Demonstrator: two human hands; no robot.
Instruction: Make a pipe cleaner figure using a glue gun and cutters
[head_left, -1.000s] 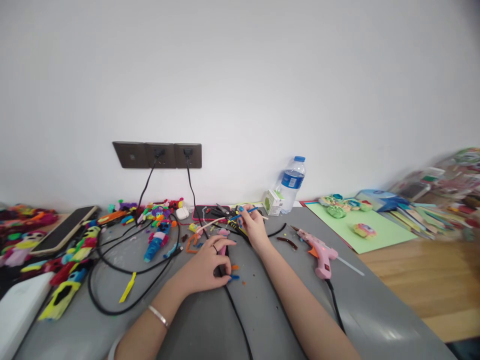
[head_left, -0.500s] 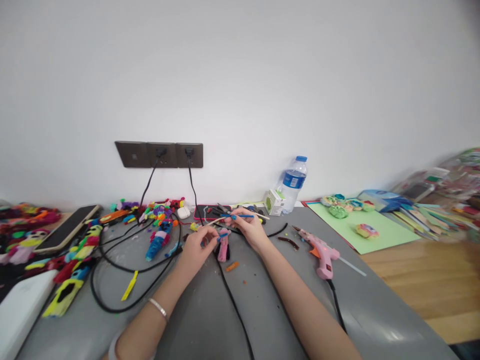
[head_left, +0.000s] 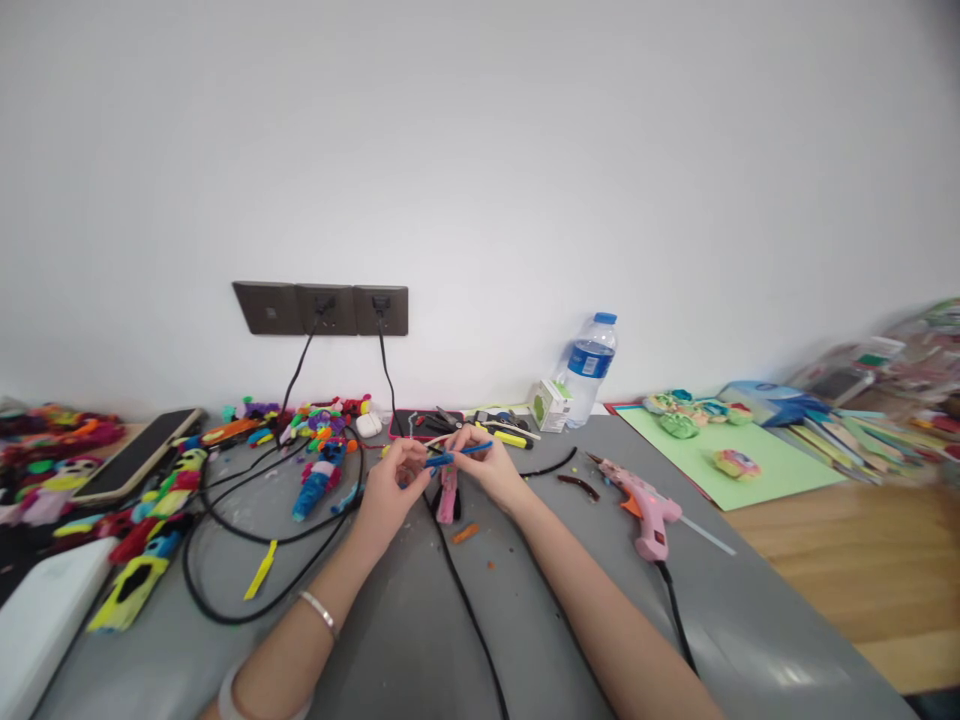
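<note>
My left hand (head_left: 395, 485) pinches a short blue fuzzy piece (head_left: 439, 460), which looks like pipe cleaner. From the other side, my right hand (head_left: 487, 470) holds a thin blue pipe cleaner (head_left: 477, 449) between thumb and fingers. The two blue pieces meet or overlap between my fingertips; I cannot tell whether they are joined. Just below them on the grey table lies a small pink and black fuzzy figure (head_left: 448, 500), its top partly hidden by my hands. A short orange fuzzy strip (head_left: 465, 533) rests close by.
A pink glue gun (head_left: 646, 508) lies at the right, its cord running forward. Behind stand a water bottle (head_left: 589, 368) and a small box (head_left: 550, 405). Black cable loops (head_left: 196, 580) and fuzzy figures (head_left: 319, 482) cover the left. Yellow-handled pliers (head_left: 510, 437) lie beyond my hands.
My hands have drawn together. The right hand has come down and left, bringing its blue pipe cleaner to the left hand's piece. The yellow-handled pliers behind are now uncovered.
</note>
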